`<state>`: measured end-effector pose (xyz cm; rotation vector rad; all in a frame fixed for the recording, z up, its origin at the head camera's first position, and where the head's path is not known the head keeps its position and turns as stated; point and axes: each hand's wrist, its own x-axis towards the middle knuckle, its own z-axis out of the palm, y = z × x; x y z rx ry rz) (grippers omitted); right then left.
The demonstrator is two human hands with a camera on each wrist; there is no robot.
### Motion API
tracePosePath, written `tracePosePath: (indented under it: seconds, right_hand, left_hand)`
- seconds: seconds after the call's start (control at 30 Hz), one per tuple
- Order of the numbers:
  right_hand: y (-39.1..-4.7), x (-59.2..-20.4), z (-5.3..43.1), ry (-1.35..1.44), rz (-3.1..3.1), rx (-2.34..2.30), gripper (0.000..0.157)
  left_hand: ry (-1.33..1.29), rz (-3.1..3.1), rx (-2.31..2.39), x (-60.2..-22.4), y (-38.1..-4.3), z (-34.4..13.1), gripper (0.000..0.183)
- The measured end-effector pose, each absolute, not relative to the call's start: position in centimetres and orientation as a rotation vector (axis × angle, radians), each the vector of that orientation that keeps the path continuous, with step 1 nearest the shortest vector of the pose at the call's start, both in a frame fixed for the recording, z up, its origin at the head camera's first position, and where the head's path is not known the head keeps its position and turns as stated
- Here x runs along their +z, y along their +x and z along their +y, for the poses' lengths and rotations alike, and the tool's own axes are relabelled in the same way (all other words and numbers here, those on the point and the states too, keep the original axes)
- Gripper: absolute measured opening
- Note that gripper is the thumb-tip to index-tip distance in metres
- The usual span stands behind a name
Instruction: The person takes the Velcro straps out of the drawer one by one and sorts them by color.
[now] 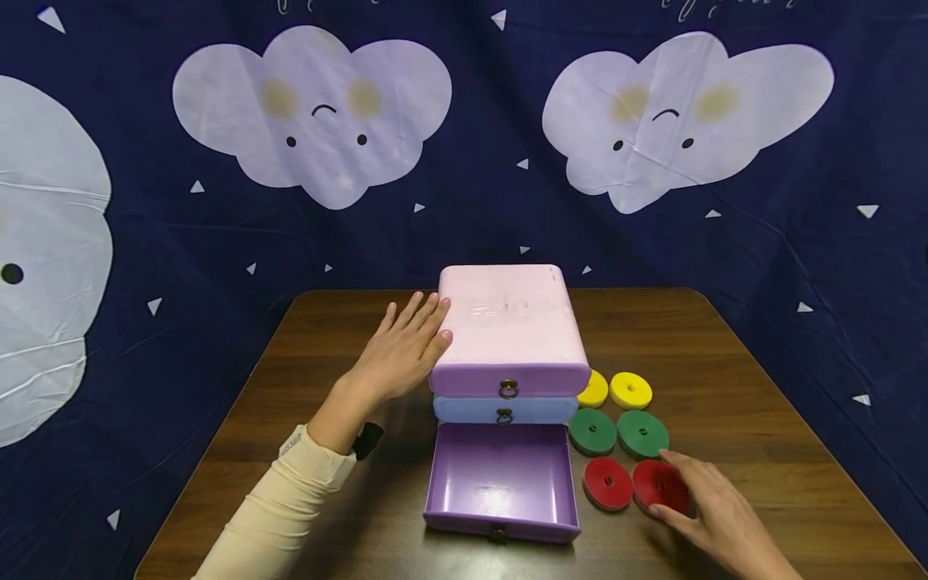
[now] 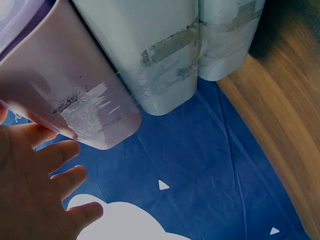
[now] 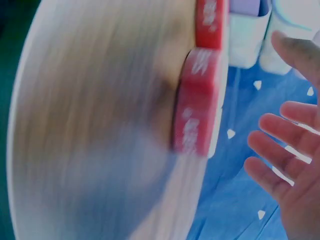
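My left hand [image 1: 402,350] lies with straight, spread fingers against the upper left edge of a small drawer cabinet [image 1: 507,322] with a pink top. In the left wrist view its fingers [image 2: 60,155] are beside the taped pink side. The cabinet's purple bottom drawer [image 1: 500,528] is pulled far out, and its shiny bare inside shows. On the right, my right hand [image 1: 725,515] reaches over the right-hand red disc [image 1: 661,487], thumb and fingers spread around its near side. The right wrist view shows these fingers [image 3: 280,130] apart from the lettered red edge.
Another red disc [image 1: 608,484] lies beside the drawer. Behind are two green discs [image 1: 642,435] and two yellow discs [image 1: 631,391], one partly hidden by the cabinet. The blue middle drawer [image 1: 471,410] sticks out slightly. A dark blue cloud-print cloth [image 1: 493,217] hangs behind the wooden table [image 1: 348,322].
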<state>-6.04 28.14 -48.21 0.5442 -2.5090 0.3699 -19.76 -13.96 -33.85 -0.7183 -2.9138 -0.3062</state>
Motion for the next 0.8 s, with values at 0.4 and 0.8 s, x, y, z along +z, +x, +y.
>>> tracePosePath:
  seconds: [0.4,0.8]
  right_hand:
    - [-5.0,-46.4,23.7,0.801,-2.339,0.583,0.058]
    - [-3.4,-46.4,18.3,0.923,-2.268,0.773,0.041]
  left_hand:
    - [-0.718,-2.913,-0.301,-33.8,-19.7,-13.9,0.058]
    - [-0.72,-2.901,-0.319,-33.8,-19.7,-13.9,0.058]
